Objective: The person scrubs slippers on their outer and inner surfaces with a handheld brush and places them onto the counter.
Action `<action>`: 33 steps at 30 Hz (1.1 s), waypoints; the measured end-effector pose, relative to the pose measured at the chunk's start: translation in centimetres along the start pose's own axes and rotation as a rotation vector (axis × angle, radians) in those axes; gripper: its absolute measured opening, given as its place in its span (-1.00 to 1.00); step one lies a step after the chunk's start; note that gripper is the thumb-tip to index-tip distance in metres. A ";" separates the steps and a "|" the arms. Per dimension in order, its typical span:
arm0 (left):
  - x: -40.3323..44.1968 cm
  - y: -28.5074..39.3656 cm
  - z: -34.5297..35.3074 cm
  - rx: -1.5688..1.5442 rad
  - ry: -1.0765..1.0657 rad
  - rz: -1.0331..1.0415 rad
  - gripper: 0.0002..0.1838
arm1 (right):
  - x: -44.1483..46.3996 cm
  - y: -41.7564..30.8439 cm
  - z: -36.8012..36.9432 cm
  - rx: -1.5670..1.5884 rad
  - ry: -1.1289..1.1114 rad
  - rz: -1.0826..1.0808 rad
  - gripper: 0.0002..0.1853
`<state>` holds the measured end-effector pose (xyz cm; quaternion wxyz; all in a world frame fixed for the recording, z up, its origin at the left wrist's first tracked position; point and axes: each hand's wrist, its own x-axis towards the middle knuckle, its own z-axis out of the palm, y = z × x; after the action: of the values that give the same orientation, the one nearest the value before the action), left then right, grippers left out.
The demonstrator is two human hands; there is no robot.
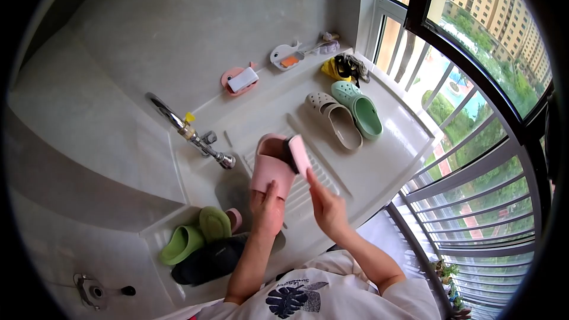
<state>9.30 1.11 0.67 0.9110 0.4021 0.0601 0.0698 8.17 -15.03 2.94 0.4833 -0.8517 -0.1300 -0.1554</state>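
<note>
My left hand [268, 212] grips a pink slide slipper [274, 169] over the sink, fingers wrapped round its toe end with the thumb on the strap. In my right hand [327, 206] is a pink scrub brush [300, 153] with dark bristles, held by its handle. The bristles face the slipper's opening at its right side; whether they touch it I cannot tell. Beneath both hands lies the ribbed washboard [323, 172] of the white sink.
A chrome faucet [192, 136] reaches in from the left. Green slippers [184, 243] and a black slipper [210, 261] lie at the lower left. A beige clog [338, 121] and a mint clog [363, 111] stand right of the washboard. Soap dishes [225, 83] line the back ledge.
</note>
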 end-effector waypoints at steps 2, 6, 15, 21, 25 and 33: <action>0.1 -0.4 -0.5 0.027 0.010 -0.007 -0.34 | 0.4 -0.4 0.2 0.056 0.066 -0.010 -0.42; 1.1 0.0 -0.8 0.047 0.018 0.059 -0.32 | -1.3 -0.9 0.9 0.069 -0.051 -0.007 -0.39; 0.8 0.0 -0.9 0.125 0.036 0.093 -0.36 | -1.3 -0.8 0.4 0.118 -0.010 -0.030 -0.34; -1.3 0.5 1.2 0.300 0.093 0.065 -0.41 | 0.1 -0.6 -0.8 0.124 0.013 0.051 -0.34; -1.1 0.8 1.2 0.417 0.127 0.147 -0.53 | -1.6 -0.7 -0.3 0.132 0.014 0.006 -0.37; -1.6 0.2 1.1 0.684 0.013 0.277 -0.71 | -0.5 -1.5 -1.6 0.139 -0.006 0.077 -0.36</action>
<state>7.86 0.19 1.66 0.7055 0.6871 0.0308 0.1710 6.95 -15.69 4.71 0.5464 -0.8210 -0.1091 -0.1247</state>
